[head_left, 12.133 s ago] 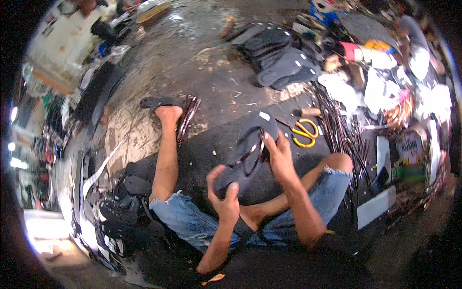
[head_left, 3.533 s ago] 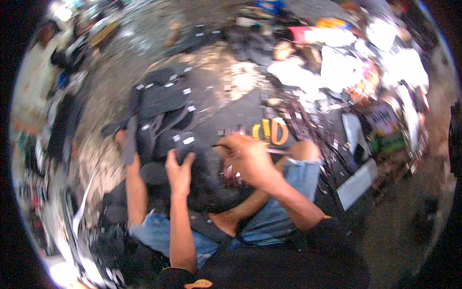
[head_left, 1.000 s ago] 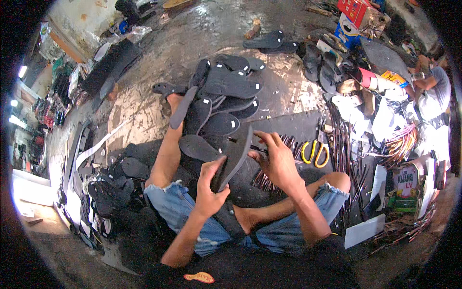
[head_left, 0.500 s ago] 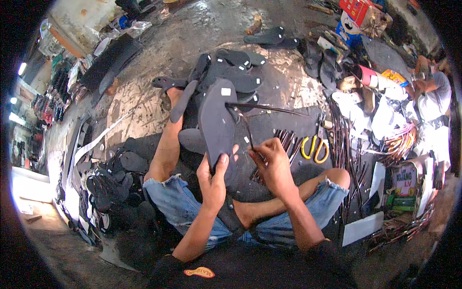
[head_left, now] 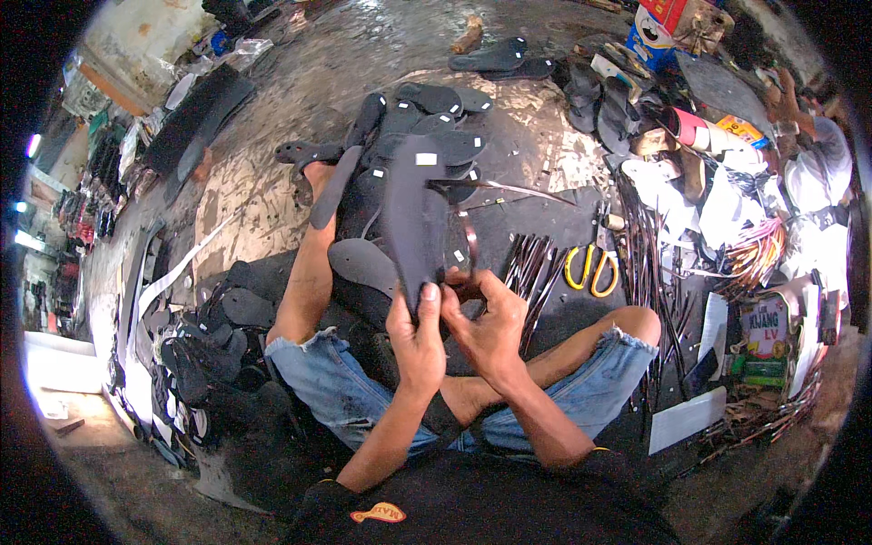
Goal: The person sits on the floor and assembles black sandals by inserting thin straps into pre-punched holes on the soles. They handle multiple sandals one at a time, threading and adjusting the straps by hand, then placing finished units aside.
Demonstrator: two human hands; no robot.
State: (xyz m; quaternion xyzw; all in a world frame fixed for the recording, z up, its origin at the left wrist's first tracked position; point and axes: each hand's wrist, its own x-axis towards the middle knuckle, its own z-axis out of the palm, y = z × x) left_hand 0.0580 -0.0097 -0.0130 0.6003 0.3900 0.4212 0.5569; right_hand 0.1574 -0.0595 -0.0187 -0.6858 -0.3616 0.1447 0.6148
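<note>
Black rubber sandal sole (head_left: 413, 213) pinched at its heel by left hand (head_left: 418, 338); right hand (head_left: 486, 320) closed on thin dark strap (head_left: 469, 243). Strap-fitting step, seemingly; next calls for steady sole and fine fingertip push.

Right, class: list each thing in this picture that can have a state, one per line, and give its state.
left hand: gripping the heel end of the black sole, thumb on top.
right hand: closed at the sole's edge, fingers pinching the strap.
black sole: held up off the floor.
strap: curved, attached near the sole.
yellow-handled scissors: lying on the mat, untouched.
pile of soles: loosely stacked on the floor.
</note>
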